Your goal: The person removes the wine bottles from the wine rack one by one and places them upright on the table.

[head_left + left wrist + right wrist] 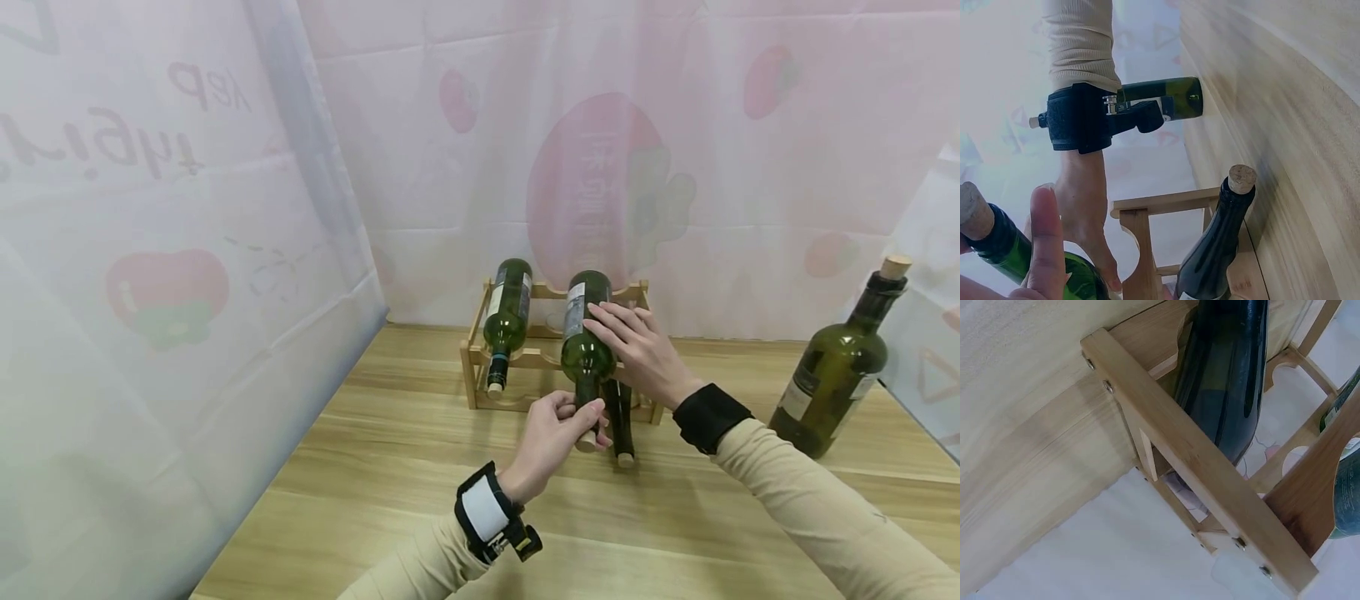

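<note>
Gripping neck of held bottle (pixel 587 357) between thumb and curled fingers of left hand (pixel 551 437); resting right hand (pixel 641 346), fingers laid fairly straight, on its green body. Holding this bottle lengthwise at upper tier of wooden rack (pixel 538 360), to right of second bottle (pixel 508 312), cork pointing toward the person; finding exact contact with rack hidden. Noting second bottle lying in same tier, lower bottle (pixel 621 425) projecting its corked neck underneath, and upright bottle (pixel 831 379) standing well apart at right on wood-grain table (pixel 360 483).
</note>
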The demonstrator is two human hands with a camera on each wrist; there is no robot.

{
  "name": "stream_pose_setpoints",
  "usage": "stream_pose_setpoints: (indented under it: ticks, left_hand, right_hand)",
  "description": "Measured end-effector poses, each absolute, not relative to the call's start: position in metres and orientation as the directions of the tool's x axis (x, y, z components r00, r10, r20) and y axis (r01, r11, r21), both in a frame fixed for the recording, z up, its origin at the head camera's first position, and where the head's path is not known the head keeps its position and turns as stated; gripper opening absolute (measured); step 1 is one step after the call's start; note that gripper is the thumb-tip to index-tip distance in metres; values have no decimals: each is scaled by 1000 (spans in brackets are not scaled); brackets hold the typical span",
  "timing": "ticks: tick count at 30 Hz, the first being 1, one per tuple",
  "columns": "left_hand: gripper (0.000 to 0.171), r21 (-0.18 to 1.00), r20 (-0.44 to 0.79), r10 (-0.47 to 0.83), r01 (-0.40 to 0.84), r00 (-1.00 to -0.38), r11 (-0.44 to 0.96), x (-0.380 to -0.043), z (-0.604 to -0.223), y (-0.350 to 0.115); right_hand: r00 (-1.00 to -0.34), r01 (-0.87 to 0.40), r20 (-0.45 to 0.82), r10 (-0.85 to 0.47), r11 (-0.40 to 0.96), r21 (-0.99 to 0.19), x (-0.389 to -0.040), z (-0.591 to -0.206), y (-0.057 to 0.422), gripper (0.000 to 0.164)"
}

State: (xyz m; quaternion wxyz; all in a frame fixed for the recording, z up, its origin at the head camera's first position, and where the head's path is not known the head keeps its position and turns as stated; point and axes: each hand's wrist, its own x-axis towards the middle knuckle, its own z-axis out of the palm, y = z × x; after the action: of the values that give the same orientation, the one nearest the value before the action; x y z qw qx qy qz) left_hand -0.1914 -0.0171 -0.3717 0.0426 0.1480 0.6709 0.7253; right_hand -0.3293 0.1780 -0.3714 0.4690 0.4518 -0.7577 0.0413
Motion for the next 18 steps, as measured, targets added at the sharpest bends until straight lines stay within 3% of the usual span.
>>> stream_pose_setpoints:
  ticks: [10,18]
  left_hand:
    - [34,984,173,274,156,-946,-82,-186,-370,-11]
    - [34,982,171,275,142,-946,-123,-183,-371,-4]
  right_hand:
    - [-97,-739,765,-636,561,373,-325,-370,185,96]
    - [-95,-732,769,-632,568,376,-322,-371,191,87]
